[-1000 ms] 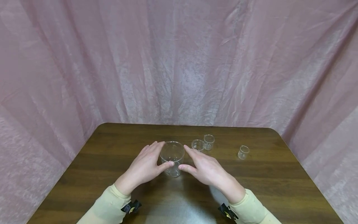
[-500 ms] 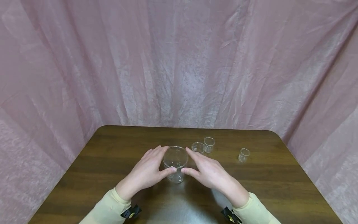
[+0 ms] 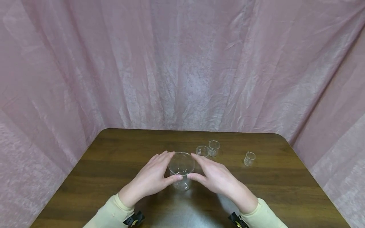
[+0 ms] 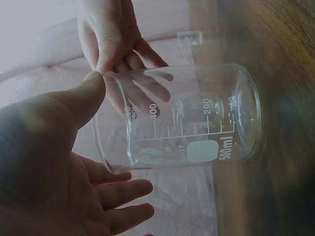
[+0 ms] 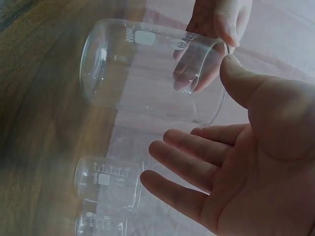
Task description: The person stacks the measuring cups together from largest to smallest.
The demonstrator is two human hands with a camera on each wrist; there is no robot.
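Note:
A clear glass beaker (image 3: 181,164) with white markings stands upright between my two hands; in the left wrist view its print reads 500ml (image 4: 225,148). My left hand (image 3: 152,173) holds the rim from the left, thumb on the near side and index finger toward the far side. From the right, my right hand (image 3: 215,174) holds the same rim in a mirrored way, its thumb tip close to the left one. The other fingers of both hands extend loosely beside the glass. In the wrist views the beaker's base is close over the wooden table (image 5: 29,147).
Behind my right hand are two smaller glass beakers, a wider one (image 3: 202,151) and a narrower one (image 3: 214,148), side by side. Another small beaker (image 3: 249,158) stands alone farther right. Pink curtains (image 3: 182,63) hang around the table's far and side edges.
The large beaker has shifted slightly right and toward me, with both hands on its rim. The head view has tilted up a little. The small beakers have kept their places on the table.

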